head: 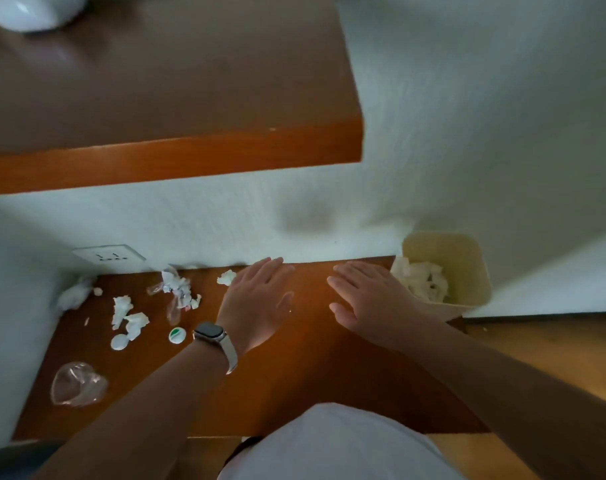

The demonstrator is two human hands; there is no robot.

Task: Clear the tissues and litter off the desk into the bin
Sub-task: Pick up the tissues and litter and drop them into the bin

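Observation:
Over the middle of the brown desk (294,386), my left hand (256,299) is held flat with straight fingers and holds nothing; a watch is on its wrist. To its right my right hand (367,299) is also flat and empty. Just left of my left hand's fingers lies a small crumpled tissue (226,277). Further left are a wad of crumpled paper (177,287), two white tissues (128,315), a bigger tissue (73,295) by the wall, two round lids (177,335) and a clear plastic wrapper (77,384). The cream bin (467,271) stands past the desk's right end with tissues inside.
A wooden shelf (170,157) juts out above the desk. A wall socket (109,257) sits on the white wall behind the litter. A white object (28,10) rests on the shelf's far left. Wood floor (543,348) lies right of the desk.

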